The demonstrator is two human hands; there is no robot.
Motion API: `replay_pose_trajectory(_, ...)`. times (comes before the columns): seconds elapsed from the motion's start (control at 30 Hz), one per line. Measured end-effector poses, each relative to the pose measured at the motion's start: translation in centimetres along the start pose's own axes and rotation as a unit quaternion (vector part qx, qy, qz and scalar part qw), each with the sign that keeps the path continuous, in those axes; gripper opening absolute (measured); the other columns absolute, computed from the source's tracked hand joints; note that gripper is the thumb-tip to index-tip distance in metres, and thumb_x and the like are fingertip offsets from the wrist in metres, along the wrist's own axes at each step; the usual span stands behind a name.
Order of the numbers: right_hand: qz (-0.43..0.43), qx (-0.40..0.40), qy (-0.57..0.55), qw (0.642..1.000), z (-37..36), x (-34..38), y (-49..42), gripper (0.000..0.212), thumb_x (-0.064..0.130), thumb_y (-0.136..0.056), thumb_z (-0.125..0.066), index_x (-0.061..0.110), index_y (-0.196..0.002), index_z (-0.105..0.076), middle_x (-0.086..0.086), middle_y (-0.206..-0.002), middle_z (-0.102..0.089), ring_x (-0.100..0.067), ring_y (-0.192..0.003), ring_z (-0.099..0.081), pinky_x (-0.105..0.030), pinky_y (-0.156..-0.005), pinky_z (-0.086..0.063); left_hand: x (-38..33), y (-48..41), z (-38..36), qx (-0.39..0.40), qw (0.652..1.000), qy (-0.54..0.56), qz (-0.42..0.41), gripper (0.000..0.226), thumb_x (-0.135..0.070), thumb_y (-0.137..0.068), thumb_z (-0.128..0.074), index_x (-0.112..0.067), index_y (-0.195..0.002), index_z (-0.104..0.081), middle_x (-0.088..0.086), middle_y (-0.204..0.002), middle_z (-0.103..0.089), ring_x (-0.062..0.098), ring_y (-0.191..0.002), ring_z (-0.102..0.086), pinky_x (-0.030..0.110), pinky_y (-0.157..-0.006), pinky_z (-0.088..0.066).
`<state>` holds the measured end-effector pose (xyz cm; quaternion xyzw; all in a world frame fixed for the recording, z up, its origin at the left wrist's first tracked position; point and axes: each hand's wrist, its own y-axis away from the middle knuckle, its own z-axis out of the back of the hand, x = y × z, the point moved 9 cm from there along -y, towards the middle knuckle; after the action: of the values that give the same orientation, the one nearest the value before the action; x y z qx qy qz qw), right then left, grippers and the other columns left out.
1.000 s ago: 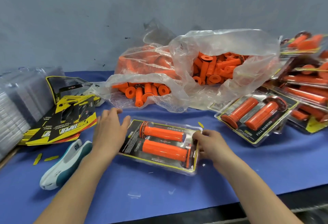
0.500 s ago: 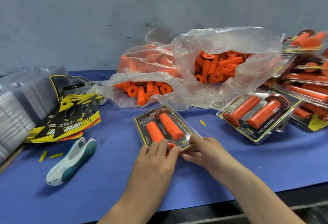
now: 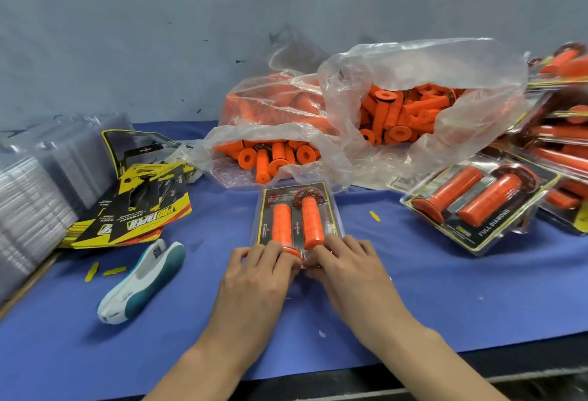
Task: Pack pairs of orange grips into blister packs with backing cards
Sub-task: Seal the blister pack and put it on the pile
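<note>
Blister pack [image 3: 296, 219]: lay flat.
Left hand [image 3: 259, 273]: pinched its near edge.
Right hand [image 3: 348, 268]: likewise; we needed even pressure.

Glossy clear plastic blister pack [image 3: 297, 219] holds matt knobbly orange grips [image 3: 281, 224] on blue cloth table [image 3: 445, 289].

A white-and-teal hand tool [image 3: 140, 283] lies near-left on my blue cloth [image 3: 445, 299]. Yellow scraps [image 3: 91, 271] sit just left of it. A grey wall [image 3: 159, 34] stands far behind.
</note>
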<state>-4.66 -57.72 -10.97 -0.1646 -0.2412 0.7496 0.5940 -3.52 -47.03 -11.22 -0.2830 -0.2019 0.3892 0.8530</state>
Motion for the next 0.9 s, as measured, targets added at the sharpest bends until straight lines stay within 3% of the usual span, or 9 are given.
replay_pose_trajectory(0.27, 0.002, 0.007, 0.002, 1.0, -0.1, -0.1, -0.1, 0.013, 0.031, -0.084, -0.074, 0.027, -0.083, -0.062, 0.009, -0.083, -0.057, -0.016, -0.071, -0.056, -0.027, -0.063, -0.04, 0.9, 0.2, 0.5, -0.035, 0.999, -0.033, -0.007, 0.014, -0.029, -0.095, -0.057, -0.02, -0.086, -0.062, -0.002, -0.086, -0.056, 0.023, -0.082, -0.052, 0.037, -0.079, -0.04)
replay_pose_trajectory(0.33, 0.008, -0.003, 0.01, 1.0, 0.0, 0.5, -0.1, 0.008, 0.031, -0.09, -0.066, 0.026, -0.085, -0.061, 0.008, -0.085, -0.057, -0.018, -0.072, -0.055, -0.03, -0.065, -0.042, 0.9, -0.1, 0.8, -0.041, 0.998, -0.037, 0.016, 0.016, -0.028, -0.095, -0.055, -0.019, -0.084, -0.063, 0.0, -0.084, -0.056, 0.024, -0.081, -0.053, 0.036, -0.077, -0.039)
replay_pose_trajectory(0.47, 0.011, -0.009, -0.009, 1.0, 0.3, 1.4, -0.1, 0.021, 0.033, -0.093, -0.042, 0.024, -0.083, -0.057, 0.007, -0.081, -0.055, -0.019, -0.07, -0.052, -0.031, -0.063, -0.042, -0.2, 0.1, 1.1, -0.055, 0.998, -0.022, 0.011, 0.019, -0.024, -0.096, -0.047, -0.018, -0.085, -0.061, 0.001, -0.083, -0.054, 0.024, -0.079, -0.05, 0.035, -0.074, -0.036)
replay_pose_trajectory(0.6, -0.01, 0.037, -0.085, 0.996, -0.3, 0.5, 0.2, 0.013, 0.034, -0.094, -0.057, 0.023, -0.086, -0.057, 0.009, -0.087, -0.057, -0.017, -0.076, -0.05, -0.025, -0.068, -0.033, -0.3, 0.5, 0.5, -0.036, 0.998, -0.022, -0.044, 0.021, -0.032, -0.1, -0.046, -0.02, -0.093, -0.061, -0.001, -0.09, -0.055, 0.022, -0.084, -0.052, 0.035, -0.08, -0.039)
replay_pose_trajectory(0.7, -0.027, 0.063, -0.109, 0.992, -0.6, -0.3, 0.3, 0.011, 0.028, -0.093, -0.063, 0.021, -0.087, -0.056, 0.008, -0.091, -0.057, -0.02, -0.084, -0.051, -0.03, -0.072, -0.038, 0.6, 0.6, 0.2, -0.029, 0.998, -0.026, -0.049, 0.02, -0.034, -0.098, -0.048, -0.02, -0.093, -0.061, -0.001, -0.09, -0.054, 0.023, -0.083, -0.052, 0.035, -0.079, -0.04)
replay_pose_trajectory(0.9, 0.011, -0.004, -0.037, 0.999, 0.4, 1.3, 0.6, 0.004, 0.025, -0.09, -0.063, 0.027, -0.094, -0.065, 0.007, -0.086, -0.056, -0.018, -0.076, -0.054, -0.03, -0.066, -0.042, 1.0, 0.5, 0.5, -0.041, 0.999, -0.023, -0.017, 0.023, -0.032, -0.096, -0.049, -0.018, -0.086, -0.063, -0.001, -0.088, -0.057, 0.022, -0.082, -0.051, 0.034, -0.077, -0.039)
